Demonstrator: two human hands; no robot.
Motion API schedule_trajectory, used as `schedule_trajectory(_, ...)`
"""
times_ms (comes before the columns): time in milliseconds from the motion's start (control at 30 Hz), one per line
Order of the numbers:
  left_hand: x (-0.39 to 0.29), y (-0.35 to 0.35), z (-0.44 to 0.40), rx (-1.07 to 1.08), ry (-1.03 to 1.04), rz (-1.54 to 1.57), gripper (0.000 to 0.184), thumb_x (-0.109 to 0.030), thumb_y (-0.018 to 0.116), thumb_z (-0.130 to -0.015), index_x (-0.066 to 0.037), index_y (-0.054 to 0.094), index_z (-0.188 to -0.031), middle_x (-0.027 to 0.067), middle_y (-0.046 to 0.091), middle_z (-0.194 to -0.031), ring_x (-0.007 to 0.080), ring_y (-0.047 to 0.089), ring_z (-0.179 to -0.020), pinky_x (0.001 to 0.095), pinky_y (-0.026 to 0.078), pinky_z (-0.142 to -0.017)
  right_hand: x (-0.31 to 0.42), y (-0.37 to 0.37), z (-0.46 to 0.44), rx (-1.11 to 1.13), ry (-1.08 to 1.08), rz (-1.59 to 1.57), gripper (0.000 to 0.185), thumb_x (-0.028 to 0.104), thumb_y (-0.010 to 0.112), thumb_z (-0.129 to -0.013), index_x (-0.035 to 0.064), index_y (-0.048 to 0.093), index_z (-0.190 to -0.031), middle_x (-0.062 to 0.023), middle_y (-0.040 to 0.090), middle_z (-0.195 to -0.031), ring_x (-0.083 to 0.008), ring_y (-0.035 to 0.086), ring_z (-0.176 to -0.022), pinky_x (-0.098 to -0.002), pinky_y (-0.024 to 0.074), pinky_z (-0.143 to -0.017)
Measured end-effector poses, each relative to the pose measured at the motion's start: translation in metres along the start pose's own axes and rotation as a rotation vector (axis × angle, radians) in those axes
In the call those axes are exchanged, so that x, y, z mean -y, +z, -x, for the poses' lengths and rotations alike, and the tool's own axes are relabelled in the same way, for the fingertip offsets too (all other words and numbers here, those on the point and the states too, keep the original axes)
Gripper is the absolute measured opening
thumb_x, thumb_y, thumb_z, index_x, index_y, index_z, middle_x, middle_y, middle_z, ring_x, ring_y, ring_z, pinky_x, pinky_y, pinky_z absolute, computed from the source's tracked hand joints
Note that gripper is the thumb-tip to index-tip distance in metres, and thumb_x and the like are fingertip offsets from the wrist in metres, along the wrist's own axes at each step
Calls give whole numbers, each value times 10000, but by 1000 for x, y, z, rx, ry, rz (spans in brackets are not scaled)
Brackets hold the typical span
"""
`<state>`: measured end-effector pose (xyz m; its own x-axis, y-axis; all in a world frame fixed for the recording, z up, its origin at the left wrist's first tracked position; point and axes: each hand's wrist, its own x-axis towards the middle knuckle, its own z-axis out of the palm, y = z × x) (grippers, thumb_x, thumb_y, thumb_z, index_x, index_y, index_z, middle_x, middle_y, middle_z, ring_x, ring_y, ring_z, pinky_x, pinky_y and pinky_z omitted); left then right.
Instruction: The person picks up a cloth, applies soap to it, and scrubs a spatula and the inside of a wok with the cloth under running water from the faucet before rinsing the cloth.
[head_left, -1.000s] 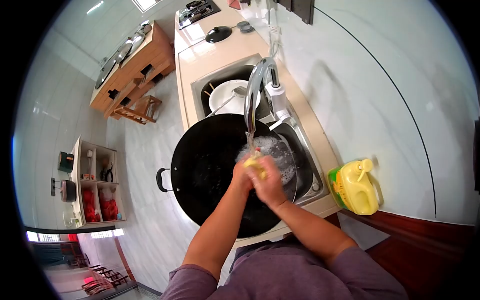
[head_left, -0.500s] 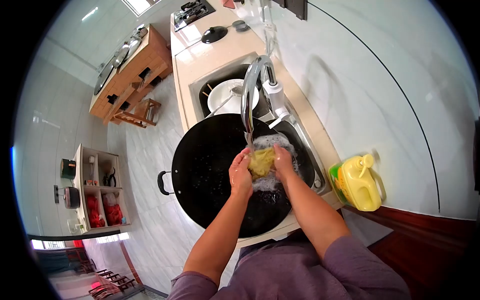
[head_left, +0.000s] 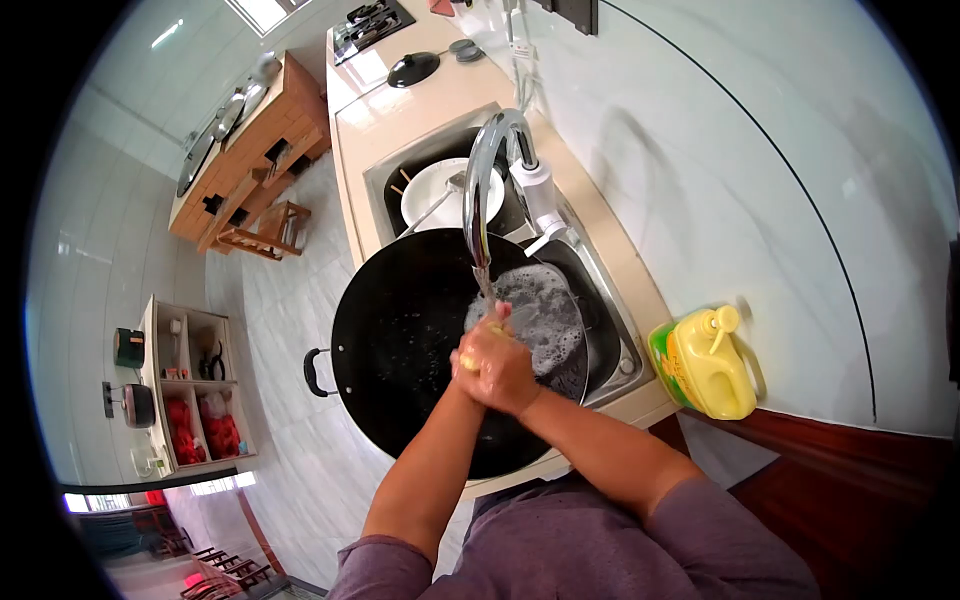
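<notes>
Both hands are clasped together over a large black wok [head_left: 390, 300], squeezing a yellow dishcloth [head_left: 470, 362] between them. Only small bits of the cloth show between the fingers. My right hand [head_left: 508, 372] lies on top and wraps over it. My left hand [head_left: 463, 385] is beneath and mostly hidden by the right. Water runs from the curved chrome faucet [head_left: 482, 200] down onto the hands. White suds [head_left: 540, 315] float in the wok on the right side.
The wok rests over the sink [head_left: 625, 375], its handle [head_left: 312, 372] jutting left. Behind, another basin holds a white bowl [head_left: 425, 190] with a ladle in it. A yellow detergent bottle [head_left: 715, 365] stands at right. A black lid [head_left: 413, 69] lies on the counter.
My hands have come together, bunching the spread cloth into a tight squeeze, and moved slightly left and down. My right hand now covers the left. The suds are more exposed.
</notes>
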<state>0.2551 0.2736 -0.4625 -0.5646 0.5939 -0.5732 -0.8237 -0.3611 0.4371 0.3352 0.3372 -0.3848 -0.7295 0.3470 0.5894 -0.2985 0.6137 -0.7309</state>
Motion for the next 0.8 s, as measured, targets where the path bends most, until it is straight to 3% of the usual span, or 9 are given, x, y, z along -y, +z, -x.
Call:
schedule_trajectory(67, 13, -4, -2, -98, 89, 216, 183, -280, 618, -1058, -122, 658, -1139, 32, 667, -855, 185, 649, -759, 307, 533, -671, -42, 14, -6, 221, 438, 139, 302, 334, 675, -954, 57, 563, -1003, -141, 679, -930, -381, 654, -820, -480, 575, -787)
schedule_trajectory(100, 8, 4, 14, -266, 65, -269, 240, -251, 513, -1094, -94, 651, -1213, 65, 709, -1043, 210, 685, -901, 329, 559, -773, -56, 12, -27, 185, 684, 121, 317, 304, 748, -859, 18, 612, -886, -220, 669, -830, -449, 659, -816, -525, 529, -758)
schedule_trajectory(200, 0, 43, 32, -301, 248, -373, 271, -252, 514, -1098, -69, 638, -1255, 70, 694, -1172, 198, 679, -1022, 348, 563, -846, -83, 16, -25, 10, 728, -135, 348, 322, 723, -877, -8, 613, -894, -271, 670, -814, -466, 656, -804, -516, 525, -718)
schedule_trajectory(300, -1, 40, 33, -186, 353, -278, 248, -170, 559, -1077, -42, 630, -1277, 54, 685, -1204, 189, 665, -1075, 342, 529, -956, -173, 45, 34, -40, 844, 191, 358, 331, 723, -924, -9, 617, -887, -201, 706, -835, -383, 684, -780, -465, 525, -701)
schedule_trajectory(400, -8, 41, 36, -197, 353, -270, 285, -133, 586, -1057, -38, 612, -1323, 47, 674, -1241, 195, 647, -1130, 350, 503, -1011, -138, 3, 27, -312, 1251, -839, 286, 282, 703, -983, 13, 643, -906, -103, 695, -848, -241, 674, -765, -395, 539, -714)
schedule_trajectory(500, -16, 37, 31, -263, 275, -232, 336, -127, 574, -1052, -29, 595, -1373, 47, 676, -1241, 216, 647, -1141, 365, 513, -995, -110, -29, 24, -362, 960, -983, 268, 274, 707, -1003, 11, 657, -992, -7, 667, -918, -119, 620, -842, -333, 517, -744)
schedule_trajectory(600, -16, 51, 30, -314, 100, -174, 344, -132, 543, -1062, -27, 592, -1386, 39, 679, -1225, 219, 652, -1118, 356, 527, -961, -37, -44, 4, -282, 851, -913, 219, 213, 752, -960, 30, 653, -1028, -15, 671, -939, -105, 616, -870, -290, 511, -801)
schedule_trajectory(733, -2, -10, 1, 56, 92, -224, 362, -186, 517, -1077, -38, 586, -1400, 47, 681, -1181, 196, 662, -1043, 339, 546, -892, 14, -25, 0, -151, 239, -407, 214, 155, 798, -867, 46, 650, -976, -94, 661, -981, -278, 668, -887, -379, 528, -832)
schedule_trajectory(800, 3, -30, -4, 173, 193, -303, 344, -208, 516, -1079, -32, 605, -1362, 55, 690, -1146, 202, 672, -1009, 332, 554, -873, 20, -18, -1, -12, 190, -213, 194, 173, 790, -857, 64, 637, -907, -129, 667, -967, -363, 661, -876, -425, 533, -796)
